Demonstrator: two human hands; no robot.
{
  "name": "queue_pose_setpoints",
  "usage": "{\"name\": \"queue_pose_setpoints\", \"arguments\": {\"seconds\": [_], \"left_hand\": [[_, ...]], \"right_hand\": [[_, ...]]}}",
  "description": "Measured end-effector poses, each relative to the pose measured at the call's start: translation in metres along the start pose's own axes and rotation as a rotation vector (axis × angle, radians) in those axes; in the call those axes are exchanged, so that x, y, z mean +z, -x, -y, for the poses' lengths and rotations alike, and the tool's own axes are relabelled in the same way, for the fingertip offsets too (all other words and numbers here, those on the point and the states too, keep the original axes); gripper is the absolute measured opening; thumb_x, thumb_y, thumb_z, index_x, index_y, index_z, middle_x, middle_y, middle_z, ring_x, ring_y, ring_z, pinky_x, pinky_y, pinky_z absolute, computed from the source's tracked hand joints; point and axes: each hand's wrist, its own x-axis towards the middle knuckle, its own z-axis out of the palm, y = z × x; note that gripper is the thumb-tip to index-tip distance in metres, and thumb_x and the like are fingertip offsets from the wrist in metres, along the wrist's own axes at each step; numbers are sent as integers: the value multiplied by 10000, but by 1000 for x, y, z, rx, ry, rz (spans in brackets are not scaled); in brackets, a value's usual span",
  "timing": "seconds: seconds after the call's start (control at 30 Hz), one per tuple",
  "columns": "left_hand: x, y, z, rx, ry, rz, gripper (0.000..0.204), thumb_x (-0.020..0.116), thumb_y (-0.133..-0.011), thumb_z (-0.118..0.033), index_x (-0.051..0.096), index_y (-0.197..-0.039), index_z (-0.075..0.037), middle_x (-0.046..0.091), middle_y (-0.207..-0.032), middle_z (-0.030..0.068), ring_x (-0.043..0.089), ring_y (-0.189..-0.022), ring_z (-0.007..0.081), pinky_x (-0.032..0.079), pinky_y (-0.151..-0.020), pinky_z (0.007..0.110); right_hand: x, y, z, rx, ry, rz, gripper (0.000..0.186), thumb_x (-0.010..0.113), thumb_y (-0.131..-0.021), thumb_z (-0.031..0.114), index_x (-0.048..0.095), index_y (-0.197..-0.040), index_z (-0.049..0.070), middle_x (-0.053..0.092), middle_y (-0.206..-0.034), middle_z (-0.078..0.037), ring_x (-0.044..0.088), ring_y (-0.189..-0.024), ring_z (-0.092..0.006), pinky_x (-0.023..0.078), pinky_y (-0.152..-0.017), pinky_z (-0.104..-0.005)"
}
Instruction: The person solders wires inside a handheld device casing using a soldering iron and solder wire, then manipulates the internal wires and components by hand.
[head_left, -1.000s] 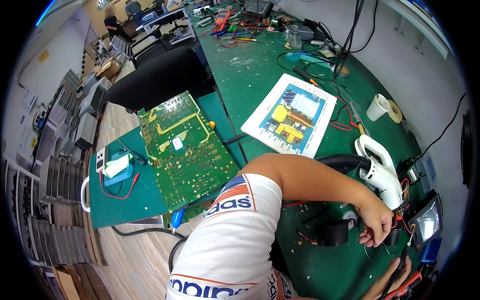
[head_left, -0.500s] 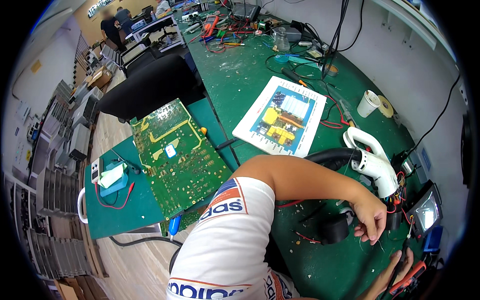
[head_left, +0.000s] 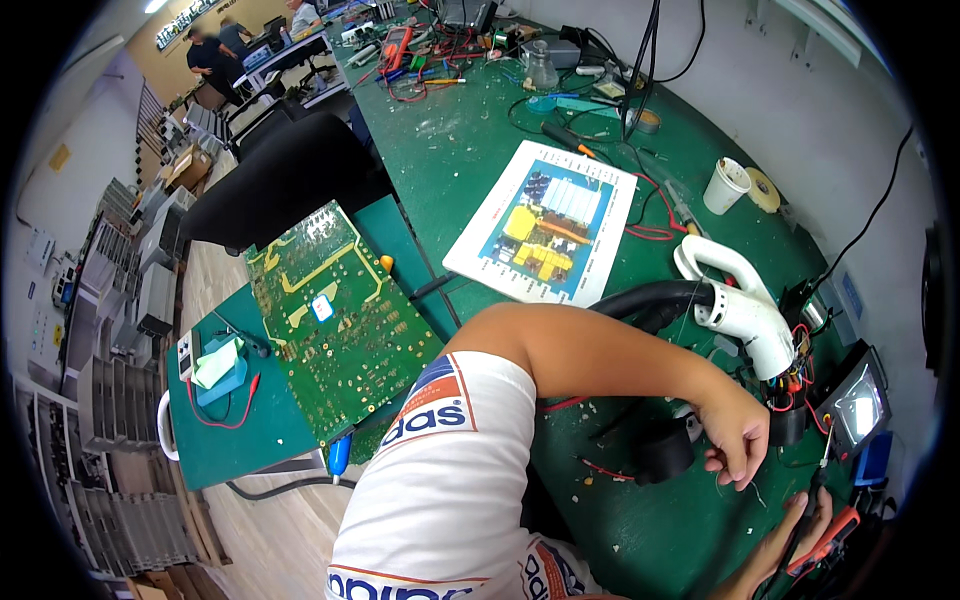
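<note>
My left hand (head_left: 735,440) hangs at the right of the bench with curled fingers pinching a thin wire (head_left: 760,497), beside a black cylindrical part (head_left: 668,450) and below a white handled housing (head_left: 750,330) with a bundle of coloured wires (head_left: 800,375). Lower right, my right hand (head_left: 805,525) grips a black soldering iron (head_left: 810,500), whose metal tip points up toward a small wire connection (head_left: 828,428) beside a dark-framed lamp or screen (head_left: 857,405). A red-and-black meter or tool (head_left: 836,540) lies next to that hand.
A large circuit board (head_left: 330,360) lies on a side board at left. A printed diagram sheet (head_left: 478,230), paper cup (head_left: 727,186), tape roll (head_left: 762,192) and tangled leads (head_left: 430,75) occupy the green bench (head_left: 440,170). A black chair (head_left: 270,170) and other people (head_left: 210,60) are behind.
The view has shifted, so most of the bench appears further left. My right hand and the iron have risen a little toward the wire connection. My left hand keeps its pinch.
</note>
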Motion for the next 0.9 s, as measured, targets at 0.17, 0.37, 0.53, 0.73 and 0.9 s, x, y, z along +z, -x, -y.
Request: {"name": "queue_pose_setpoints", "arguments": {"seconds": [0.17, 0.37, 0.53, 0.73, 0.9], "left_hand": [[-2, -2, 4, -18, -29, 17, 196, 641, -914, -92, 720, -1041, 34, 746, -874, 97, 670, -648, 97, 517, -578, 233], [0, -1, 5, -44, -42, 27, 208, 630, -879, -87, 719, -1029, 27, 744, -857, 79, 661, -634, 92, 507, -568, 239], [-3, -4, 5, -27, -53, 43, 219, 630, -865, -71, 717, -1039, 29, 745, -871, 87, 663, -639, 95, 509, -573, 239], [-2, -3, 10, -45, -14, 15, 163, 614, -841, -42, 701, -957, 32, 738, -860, 91, 665, -655, 105, 507, -581, 248], [-3, -6, 13, -36, -88, 15, 142, 560, -787, -4, 681, -861, 9, 722, -819, 65, 663, -662, 111, 504, -601, 274]], "right_hand": [[-2, -2, 2, 10, 6, -18, 297, 579, -994, 101, 577, -1259, -33, 609, -1112, -85, 545, -856, -131, 450, -771, -275], [-2, -3, -3, 31, -32, -20, 304, 577, -998, 106, 566, -1268, -33, 601, -1100, -81, 553, -868, -132, 454, -779, -275], [-7, -5, 5, 36, -14, -12, 303, 579, -1006, 123, 563, -1264, -35, 595, -1086, -83, 559, -880, -133, 463, -778, -276], [-4, -6, -4, 23, -37, -7, 311, 585, -1014, 152, 563, -1263, -34, 592, -1062, -71, 542, -847, -122, 457, -757, -266], [-12, -6, -12, 12, -2, 19, 311, 584, -1015, 153, 559, -1265, -29, 585, -1043, -61, 540, -852, -121, 451, -764, -262]]}}
